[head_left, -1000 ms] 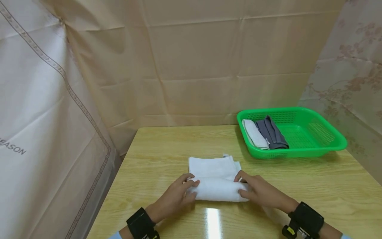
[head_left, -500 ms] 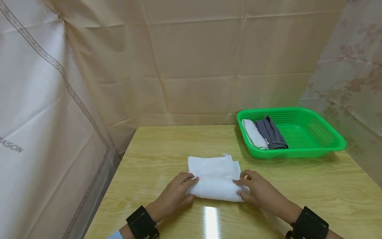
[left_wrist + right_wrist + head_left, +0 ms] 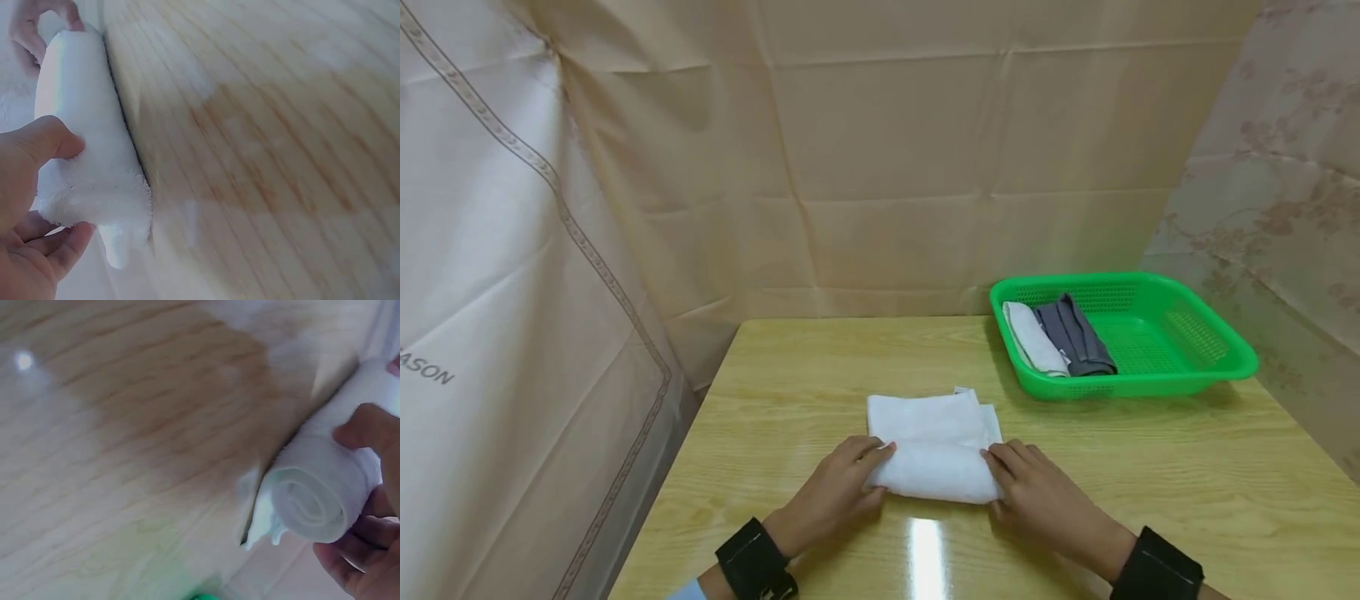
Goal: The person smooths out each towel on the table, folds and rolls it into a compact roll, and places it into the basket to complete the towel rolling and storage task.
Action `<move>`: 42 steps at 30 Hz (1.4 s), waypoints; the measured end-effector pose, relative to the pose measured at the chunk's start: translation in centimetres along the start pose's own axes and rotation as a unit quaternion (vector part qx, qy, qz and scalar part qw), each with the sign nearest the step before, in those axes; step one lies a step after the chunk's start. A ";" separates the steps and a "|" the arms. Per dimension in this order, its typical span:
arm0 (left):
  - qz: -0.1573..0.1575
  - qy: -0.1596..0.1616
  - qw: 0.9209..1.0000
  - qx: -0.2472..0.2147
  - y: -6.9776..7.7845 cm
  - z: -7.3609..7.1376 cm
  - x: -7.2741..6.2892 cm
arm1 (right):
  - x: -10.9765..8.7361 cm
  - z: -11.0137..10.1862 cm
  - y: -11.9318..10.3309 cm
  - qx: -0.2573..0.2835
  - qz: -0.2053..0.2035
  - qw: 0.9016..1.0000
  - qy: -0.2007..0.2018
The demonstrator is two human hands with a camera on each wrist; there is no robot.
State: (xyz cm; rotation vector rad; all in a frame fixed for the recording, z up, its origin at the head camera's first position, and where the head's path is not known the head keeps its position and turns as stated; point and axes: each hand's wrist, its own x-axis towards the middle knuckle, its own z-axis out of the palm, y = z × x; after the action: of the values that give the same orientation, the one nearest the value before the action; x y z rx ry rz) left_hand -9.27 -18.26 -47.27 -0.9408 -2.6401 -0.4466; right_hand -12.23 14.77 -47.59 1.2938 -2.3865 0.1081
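Note:
A white towel [image 3: 934,472] lies on the table, its near part rolled up and its far part flat, with a small tag at the far edge. My left hand [image 3: 837,485] grips the left end of the roll, thumb on top and fingers lower down. On the opposite end, my right hand [image 3: 1043,500] holds the roll the same way. In the right wrist view the end of the towel roll [image 3: 309,503] shows a spiral of layers. The left wrist view shows the towel's side [image 3: 78,94] along the table, with both hands on it.
At the back right stands a green plastic basket [image 3: 1187,385] holding a folded white cloth [image 3: 1033,337] and a folded dark grey cloth [image 3: 1078,340]. The wood-patterned table [image 3: 790,375] meets a beige fabric backdrop [image 3: 880,167] behind and a pale curtain [image 3: 497,292] on the left.
My right hand has shifted its hold at the roll's right end, moving slightly left and bringing its fingers closer together. My left hand stays on the left end. The roll looks nearly the same.

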 end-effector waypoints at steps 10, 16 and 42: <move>-0.042 -0.030 0.997 -0.065 -0.5 -0.1 0.4 | 1.2 -0.6 1.9 0.123 0.031 0.991 -0.051; -0.074 -0.063 0.990 -0.102 -0.2 -0.4 0.4 | 1.2 -1.3 2.7 0.297 0.104 0.940 -0.131; 0.015 0.011 0.997 0.079 0.4 0.4 -0.2 | -0.6 0.0 0.4 0.050 0.041 0.998 -0.005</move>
State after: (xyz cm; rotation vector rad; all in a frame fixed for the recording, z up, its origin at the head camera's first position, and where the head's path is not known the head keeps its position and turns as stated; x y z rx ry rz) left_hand -8.95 -17.95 -47.64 -0.9175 -2.5935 -0.2345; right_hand -12.29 15.47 -47.72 1.2437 -2.4712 0.2485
